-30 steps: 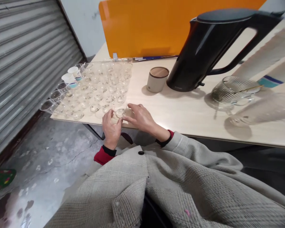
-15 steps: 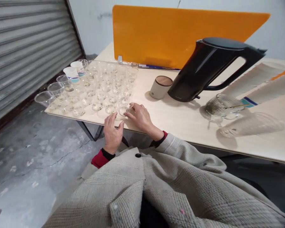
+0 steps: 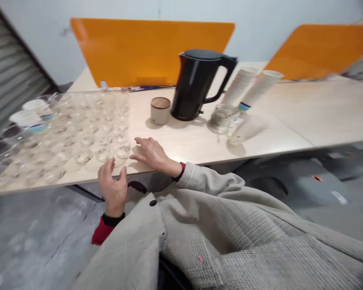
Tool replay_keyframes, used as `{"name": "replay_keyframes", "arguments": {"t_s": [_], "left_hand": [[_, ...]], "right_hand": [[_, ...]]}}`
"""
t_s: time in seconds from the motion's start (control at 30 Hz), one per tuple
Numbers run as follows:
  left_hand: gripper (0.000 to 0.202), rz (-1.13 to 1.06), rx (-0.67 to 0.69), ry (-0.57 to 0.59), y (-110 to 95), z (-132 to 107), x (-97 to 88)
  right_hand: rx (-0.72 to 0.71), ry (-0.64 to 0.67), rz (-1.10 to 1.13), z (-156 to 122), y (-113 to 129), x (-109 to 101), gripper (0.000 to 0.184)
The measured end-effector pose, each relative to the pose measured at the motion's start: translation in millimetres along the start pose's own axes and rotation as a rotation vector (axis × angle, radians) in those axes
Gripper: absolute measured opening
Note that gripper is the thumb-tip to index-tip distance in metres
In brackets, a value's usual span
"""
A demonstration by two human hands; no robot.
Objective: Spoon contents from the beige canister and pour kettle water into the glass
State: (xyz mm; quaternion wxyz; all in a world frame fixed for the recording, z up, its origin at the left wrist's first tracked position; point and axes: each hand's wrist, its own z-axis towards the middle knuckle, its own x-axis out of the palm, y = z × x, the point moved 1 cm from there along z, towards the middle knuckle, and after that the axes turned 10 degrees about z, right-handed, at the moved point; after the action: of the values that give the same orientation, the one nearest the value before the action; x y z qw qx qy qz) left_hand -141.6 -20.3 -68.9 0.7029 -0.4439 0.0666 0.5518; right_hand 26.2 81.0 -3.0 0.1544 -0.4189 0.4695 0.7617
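Rows of clear plastic cups (image 3: 102, 153) cover the left part of the table, each with some dark bits at the bottom. My left hand (image 3: 112, 186) is at the table's front edge beside the front row, fingers apart and holding nothing. Just right of the nearest corner cup (image 3: 123, 151), my right hand (image 3: 151, 154) hovers low over the table with its fingers spread and nothing in them. Whether its fingertips touch that cup I cannot tell.
A lidded canister (image 3: 160, 112) and a black kettle (image 3: 193, 86) stand behind my right hand. Further right are a glass mug (image 3: 222, 121), stacked paper cups (image 3: 243, 82) and a lying stack of clear cups (image 3: 248, 128). Two white paper cups (image 3: 27, 119) stand at the left. Orange dividers (image 3: 127, 48) rise behind.
My view has swung to the right. My right hand has drawn away from the corner cup, its fingers now spread. The left hand keeps much the same pose.
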Motion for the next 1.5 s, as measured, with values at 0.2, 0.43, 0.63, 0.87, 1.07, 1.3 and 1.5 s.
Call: {"name": "replay_keyframes", "arguments": {"t_s": [0.2, 0.43, 0.63, 0.87, 1.07, 1.3, 1.5], "left_hand": [[0.039, 0.002, 0.119, 0.001, -15.5, 4.0, -2.7], [0.035, -0.069, 0.356, 0.070, -50.2, 11.7, 20.1], [0.030, -0.112, 0.473, 0.159, -83.4, 29.4, 60.7], [0.030, -0.048, 0.510, 0.176, -85.2, 35.0, 80.1], [0.030, -0.031, 0.494, 0.207, -82.5, 33.1, 78.5], [0.032, -0.024, 0.501, 0.217, -80.9, 33.2, 79.4], [0.030, -0.078, 0.456, 0.201, -82.2, 31.2, 76.1]], "right_hand": [[0.032, -0.222, -0.035, -62.9, -47.1, -80.3, 0.053], [0.275, -0.749, -0.329, -154.4, -129.2, -214.5, 0.032], [0.372, -0.606, -0.532, -170.5, -176.2, -253.2, 0.025], [0.360, -0.576, -0.535, -161.6, -186.0, -245.8, 0.024], [0.396, -0.639, -0.525, -161.8, -187.6, -251.6, 0.015], [0.349, -0.671, -0.498, -159.1, -172.9, -266.7, 0.026], [0.290, -0.789, -0.564, -168.6, -101.5, -279.0, 0.033]]}}
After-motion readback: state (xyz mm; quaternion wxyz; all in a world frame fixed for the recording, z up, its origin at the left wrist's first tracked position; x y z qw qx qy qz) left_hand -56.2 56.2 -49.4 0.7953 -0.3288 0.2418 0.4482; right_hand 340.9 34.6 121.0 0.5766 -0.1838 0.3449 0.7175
